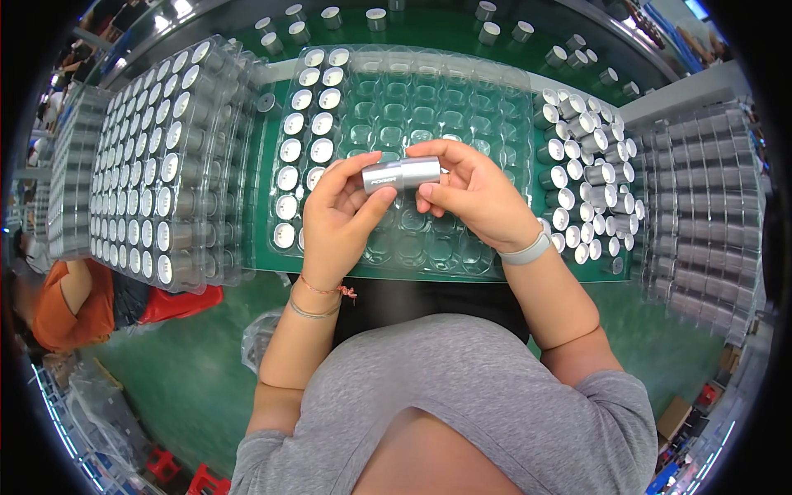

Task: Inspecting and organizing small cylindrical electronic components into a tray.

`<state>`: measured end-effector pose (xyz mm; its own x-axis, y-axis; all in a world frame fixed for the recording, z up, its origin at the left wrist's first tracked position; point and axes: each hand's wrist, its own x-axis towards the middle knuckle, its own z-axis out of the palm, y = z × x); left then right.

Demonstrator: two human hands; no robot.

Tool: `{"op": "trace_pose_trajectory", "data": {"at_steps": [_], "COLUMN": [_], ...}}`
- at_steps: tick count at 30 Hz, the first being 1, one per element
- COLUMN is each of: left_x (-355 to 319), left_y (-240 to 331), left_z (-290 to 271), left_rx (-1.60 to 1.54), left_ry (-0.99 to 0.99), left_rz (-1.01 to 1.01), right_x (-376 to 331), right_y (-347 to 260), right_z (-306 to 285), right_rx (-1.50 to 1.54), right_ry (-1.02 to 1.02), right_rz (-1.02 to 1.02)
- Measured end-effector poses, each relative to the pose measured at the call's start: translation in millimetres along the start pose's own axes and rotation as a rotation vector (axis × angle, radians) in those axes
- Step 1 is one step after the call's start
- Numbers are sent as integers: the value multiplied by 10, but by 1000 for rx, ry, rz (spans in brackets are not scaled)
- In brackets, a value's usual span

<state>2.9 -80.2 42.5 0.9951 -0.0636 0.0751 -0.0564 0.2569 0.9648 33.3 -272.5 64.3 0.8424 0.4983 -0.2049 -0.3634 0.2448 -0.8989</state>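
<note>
A silver metal cylinder (pixel 402 172) with printing on its side lies crosswise between my hands, raised over a see-through plastic tray (pixel 445 115). My left hand (pixel 340 202) pinches its left end between thumb and fingers. At the right end, my right hand (pixel 472 188) grips with thumb and forefinger, its other fingers curled beneath. A small step in the outline shows near the middle; whether it is two joined pieces I cannot tell. White-ended cylinders (pixel 290 150) stand in the tray's two left columns. Green shows through the pockets farther right.
Loose white-ended silver cylinders (pixel 582 169) crowd the green table right of the tray. Tall stacks of filled trays (pixel 157 157) rise at left, and more stacked trays (pixel 701 214) at right. Scattered cylinders (pixel 375 20) stand beyond a ledge. Someone in orange (pixel 78 309) is at far left.
</note>
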Motion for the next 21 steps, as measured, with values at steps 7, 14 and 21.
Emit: {"op": "trace_pose_trajectory", "data": {"at_steps": [7,14,21], "left_x": [6,16,-2], "left_y": [6,17,-20], "left_z": [-1,-1,-11], "left_rx": [0,18,10], "left_ry": [3,-2,-29], "left_rz": [-14,-4,11], "right_x": [0,7,3], "right_y": [-5,-9,14], "right_z": [1,1,15], "right_rx": [1,-1,9], "right_ry": [-3,-11,-14], "right_rz": [-6,-8,-32]}}
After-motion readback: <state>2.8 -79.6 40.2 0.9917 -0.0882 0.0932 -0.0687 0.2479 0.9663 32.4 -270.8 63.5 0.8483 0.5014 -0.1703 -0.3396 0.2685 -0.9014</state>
